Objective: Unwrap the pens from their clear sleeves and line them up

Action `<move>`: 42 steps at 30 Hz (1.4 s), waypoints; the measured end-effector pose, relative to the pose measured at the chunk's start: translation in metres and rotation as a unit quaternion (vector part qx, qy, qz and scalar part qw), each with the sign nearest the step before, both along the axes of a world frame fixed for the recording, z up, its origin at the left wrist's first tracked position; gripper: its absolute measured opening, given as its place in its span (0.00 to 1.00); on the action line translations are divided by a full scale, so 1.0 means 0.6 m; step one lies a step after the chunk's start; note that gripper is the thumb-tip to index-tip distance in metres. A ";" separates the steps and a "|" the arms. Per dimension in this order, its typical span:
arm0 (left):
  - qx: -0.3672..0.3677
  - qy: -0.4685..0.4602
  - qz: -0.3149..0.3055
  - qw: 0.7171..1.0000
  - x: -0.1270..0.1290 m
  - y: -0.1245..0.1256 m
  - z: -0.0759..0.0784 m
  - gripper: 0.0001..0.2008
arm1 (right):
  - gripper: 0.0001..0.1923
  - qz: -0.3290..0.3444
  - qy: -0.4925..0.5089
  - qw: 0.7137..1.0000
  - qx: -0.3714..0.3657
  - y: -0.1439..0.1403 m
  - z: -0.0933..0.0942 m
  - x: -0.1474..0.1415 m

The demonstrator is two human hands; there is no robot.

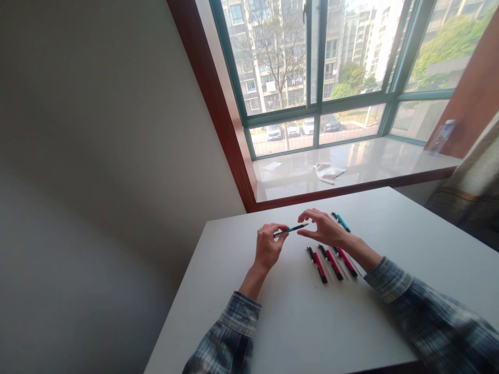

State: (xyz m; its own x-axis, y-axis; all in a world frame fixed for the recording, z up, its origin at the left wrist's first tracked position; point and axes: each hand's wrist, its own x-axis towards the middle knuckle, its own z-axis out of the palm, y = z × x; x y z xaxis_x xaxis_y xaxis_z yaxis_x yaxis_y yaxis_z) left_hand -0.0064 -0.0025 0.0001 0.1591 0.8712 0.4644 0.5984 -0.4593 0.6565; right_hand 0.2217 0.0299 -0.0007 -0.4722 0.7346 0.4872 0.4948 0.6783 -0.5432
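Note:
Between the thumb and fingers of my left hand [268,244] is a teal and black pen [294,228], its pointed tip turned to the right. My right hand [322,227] is spread around the tip's end, thumb and fingers apart, with nothing visible in it. Below my right hand lie red and black pen parts [320,267] in several groups, with thin clear tubes or refills beside them. Past my right wrist sits a teal pen barrel [343,223] next to a small black piece [334,215]; my forearm hides some of the parts.
The white table [296,322] stands against a wall on the left and a window sill [370,161]. On the sill are a white cloth [329,172], a piece of paper [272,165] and a clear bottle [441,137]. A curtain [468,176] hangs at the right.

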 end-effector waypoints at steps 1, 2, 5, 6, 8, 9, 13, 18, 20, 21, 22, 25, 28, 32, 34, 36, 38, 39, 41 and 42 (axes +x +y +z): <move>0.002 -0.001 0.000 1.000 0.000 0.000 0.000 0.08 | 0.12 0.002 0.005 1.000 0.009 -0.001 0.001 -0.001; 0.004 -0.001 -0.001 1.000 -0.001 0.001 0.000 0.08 | 0.12 0.003 0.010 1.000 0.018 -0.001 0.001 -0.001; 0.004 -0.002 -0.002 1.000 -0.001 0.001 0.001 0.07 | 0.06 0.006 0.015 0.999 0.043 -0.001 0.002 -0.002; 0.003 -0.002 -0.002 1.000 -0.001 0.001 0.001 0.07 | 0.05 0.005 0.017 0.999 0.048 -0.001 0.002 -0.003; 0.001 -0.002 -0.001 1.000 -0.001 0.000 0.001 0.07 | 0.05 0.006 0.018 0.999 0.051 0.001 0.001 -0.002; 0.001 -0.002 -0.001 1.000 -0.001 0.000 0.001 0.07 | 0.05 0.007 0.018 0.999 0.050 0.002 0.000 -0.002; 0.005 0.006 -0.001 1.000 0.000 -0.002 0.002 0.07 | 0.10 0.010 0.011 0.999 0.046 0.005 -0.003 -0.001; 0.026 0.046 0.002 0.999 0.001 -0.004 0.003 0.06 | 0.21 0.002 -0.009 1.000 0.022 0.004 -0.004 -0.003; 0.033 0.064 0.003 0.997 0.001 -0.004 0.002 0.06 | 0.24 0.003 -0.014 1.000 0.008 0.004 -0.003 -0.004; 0.036 0.073 0.003 0.997 0.001 -0.004 0.001 0.06 | 0.26 0.004 -0.014 1.000 0.001 0.004 -0.004 -0.004; 0.039 0.081 0.002 0.996 0.000 -0.003 0.000 0.06 | 0.26 0.005 -0.015 1.000 -0.006 0.004 -0.004 -0.004; 0.050 0.103 0.003 0.993 -0.004 -0.002 -0.003 0.06 | 0.25 0.014 -0.024 0.999 -0.032 0.004 -0.007 -0.003; 0.071 0.130 0.003 0.989 -0.008 -0.003 -0.003 0.06 | 0.19 0.034 -0.044 0.997 -0.059 0.003 -0.008 -0.002; 0.119 0.151 0.032 0.981 -0.010 -0.006 0.002 0.11 | 0.16 0.061 -0.061 0.993 -0.082 -0.002 -0.005 -0.007; 0.133 0.138 0.070 0.979 -0.012 -0.005 0.005 0.20 | 0.18 0.059 -0.054 0.993 -0.081 -0.003 -0.002 -0.011; 0.136 0.109 0.105 0.979 -0.015 -0.002 0.006 0.28 | 0.20 0.051 -0.043 0.995 -0.080 -0.004 -0.001 -0.013; 0.130 0.075 0.127 0.980 -0.018 0.003 0.005 0.33 | 0.21 0.047 -0.036 0.995 -0.082 -0.003 -0.001 -0.013; 0.125 0.058 0.133 0.981 -0.020 0.005 0.004 0.34 | 0.21 0.047 -0.035 0.995 -0.084 -0.003 -0.002 -0.013; 0.113 0.034 0.139 0.983 -0.021 0.008 0.001 0.35 | 0.21 0.050 -0.037 0.994 -0.087 -0.004 -0.002 -0.013; 0.109 0.027 0.139 0.984 -0.022 0.008 0.000 0.35 | 0.20 0.052 -0.039 0.994 -0.087 -0.004 -0.001 -0.013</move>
State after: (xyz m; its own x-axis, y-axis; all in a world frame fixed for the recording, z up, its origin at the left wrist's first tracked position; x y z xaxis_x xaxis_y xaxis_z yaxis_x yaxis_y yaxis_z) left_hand -0.0194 0.0025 -0.0001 -0.0412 0.7657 0.6418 0.7517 -0.3994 0.5248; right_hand 0.2137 0.0273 -0.0013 -0.5817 0.7495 0.3160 0.4720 0.6275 -0.6193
